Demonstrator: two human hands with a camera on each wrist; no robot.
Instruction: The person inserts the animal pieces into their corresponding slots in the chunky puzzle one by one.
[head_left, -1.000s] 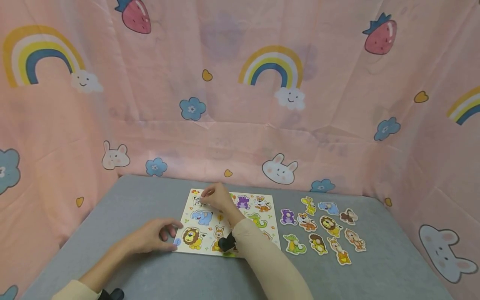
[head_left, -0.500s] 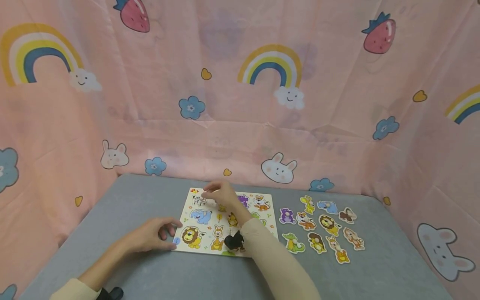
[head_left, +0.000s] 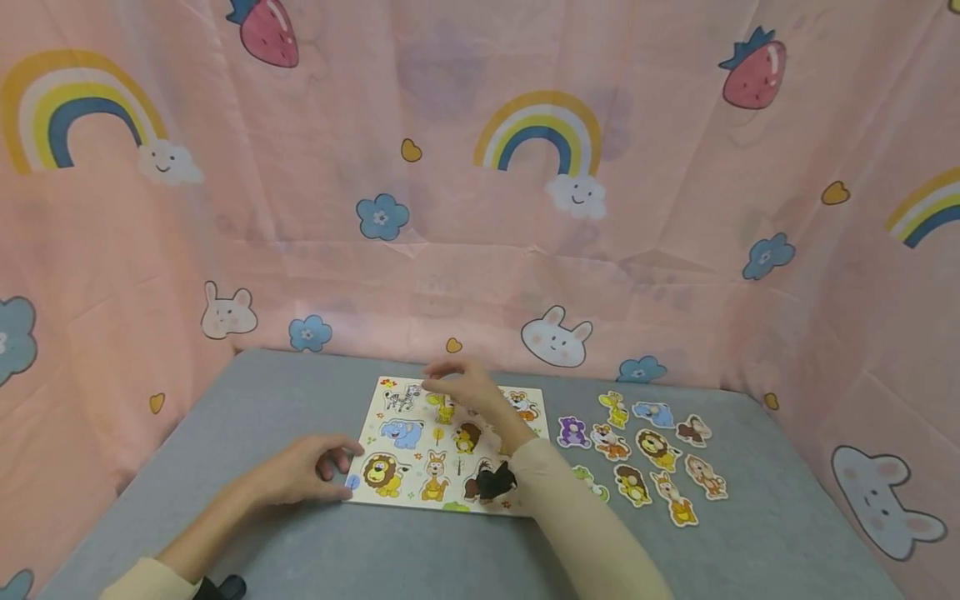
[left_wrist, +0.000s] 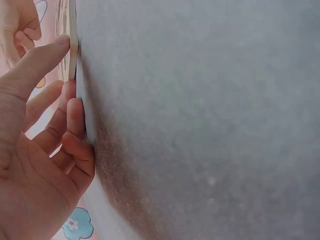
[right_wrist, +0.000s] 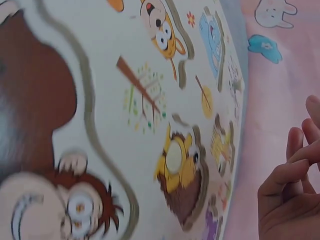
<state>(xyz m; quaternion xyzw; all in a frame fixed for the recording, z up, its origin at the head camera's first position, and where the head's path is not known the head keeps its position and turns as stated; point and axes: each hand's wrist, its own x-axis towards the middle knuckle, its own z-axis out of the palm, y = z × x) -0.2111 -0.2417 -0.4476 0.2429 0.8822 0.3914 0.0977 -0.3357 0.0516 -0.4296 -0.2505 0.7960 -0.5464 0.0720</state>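
Works with both hands at a grey table (head_left: 300, 550), over and against a white animal puzzle board (head_left: 414, 493) laid flat. Touches the board's left side with the left hand (head_left: 300, 471), with thumb at the near corner and forefinger farther up the edge, fingers loosely curved and well parted from the thumb. Holds the right hand (head_left: 476, 398) above the board's far side, just beside the giraffe picture (head_left: 442, 410), with fingers relaxed, a gap between thumb and forefinger, and no object visible in the grasp. Also shows a zebra (head_left: 402, 400), an elephant (head_left: 402, 433) and a lion (head_left: 382, 475) on the board, with loose animal pieces (head_left: 658, 450) scattered to its right, before a pink curtain (head_left: 465, 283).
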